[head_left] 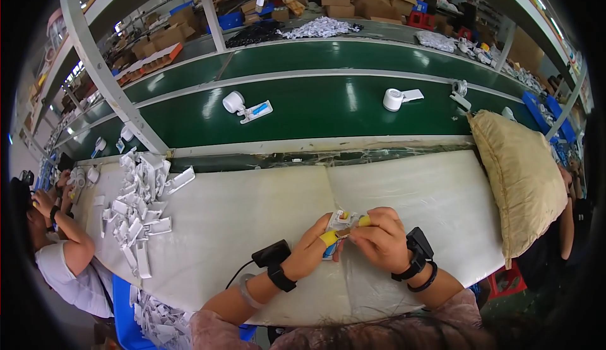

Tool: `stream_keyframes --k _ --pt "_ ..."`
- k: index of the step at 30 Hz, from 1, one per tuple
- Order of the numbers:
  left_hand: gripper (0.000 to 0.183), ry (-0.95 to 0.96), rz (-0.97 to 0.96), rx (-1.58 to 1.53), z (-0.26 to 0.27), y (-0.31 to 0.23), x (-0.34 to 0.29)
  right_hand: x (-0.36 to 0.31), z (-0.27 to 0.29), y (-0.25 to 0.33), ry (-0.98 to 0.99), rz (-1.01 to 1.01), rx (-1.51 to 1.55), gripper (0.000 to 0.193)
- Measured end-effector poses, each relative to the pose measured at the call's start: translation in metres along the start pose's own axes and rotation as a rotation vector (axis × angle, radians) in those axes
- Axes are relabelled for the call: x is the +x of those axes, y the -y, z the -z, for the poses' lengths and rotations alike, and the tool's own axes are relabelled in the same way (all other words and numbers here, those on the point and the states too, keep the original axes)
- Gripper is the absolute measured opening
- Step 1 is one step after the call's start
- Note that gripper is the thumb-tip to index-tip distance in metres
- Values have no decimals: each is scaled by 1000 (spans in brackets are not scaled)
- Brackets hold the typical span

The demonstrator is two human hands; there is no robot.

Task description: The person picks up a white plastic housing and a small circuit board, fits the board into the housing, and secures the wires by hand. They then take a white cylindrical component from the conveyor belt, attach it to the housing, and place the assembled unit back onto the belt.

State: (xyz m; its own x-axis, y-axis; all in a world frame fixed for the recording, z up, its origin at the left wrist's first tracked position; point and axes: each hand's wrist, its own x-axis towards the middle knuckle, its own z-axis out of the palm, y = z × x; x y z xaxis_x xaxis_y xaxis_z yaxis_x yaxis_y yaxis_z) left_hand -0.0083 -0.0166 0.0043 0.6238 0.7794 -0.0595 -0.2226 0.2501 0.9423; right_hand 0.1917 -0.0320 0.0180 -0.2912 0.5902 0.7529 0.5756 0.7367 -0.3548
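Over the near middle of the table, my left hand [307,250] is closed around a small white plastic housing [336,220] with a blue piece [329,251] showing on it. My right hand [384,241] meets it from the right, thumb and fingers pinched together at the housing's edge. Whatever sits between those fingertips is too small to make out. Yellow coverings wrap fingertips on both hands. On the table to the left lies a loose heap of white plastic handle-shaped parts [144,205].
Beyond the table runs a green conveyor belt [303,107] carrying white round-headed units [234,102], [392,100]. A tan cushion [519,186] stands at the table's right end. A blue bin [126,315] of white parts sits below left. A person in white [76,280] works at far left.
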Motion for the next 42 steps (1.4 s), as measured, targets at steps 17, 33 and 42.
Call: stream_keyframes --k 17,33,42 --pt "38 6 -122 77 -8 4 1 -4 0 -8 -6 16 24 32" --pt "37 24 -104 60 -7 4 0 -1 2 -3 4 36 9 23" --pt "36 18 -91 62 -7 1 0 0 1 -4 -36 71 -26 26"
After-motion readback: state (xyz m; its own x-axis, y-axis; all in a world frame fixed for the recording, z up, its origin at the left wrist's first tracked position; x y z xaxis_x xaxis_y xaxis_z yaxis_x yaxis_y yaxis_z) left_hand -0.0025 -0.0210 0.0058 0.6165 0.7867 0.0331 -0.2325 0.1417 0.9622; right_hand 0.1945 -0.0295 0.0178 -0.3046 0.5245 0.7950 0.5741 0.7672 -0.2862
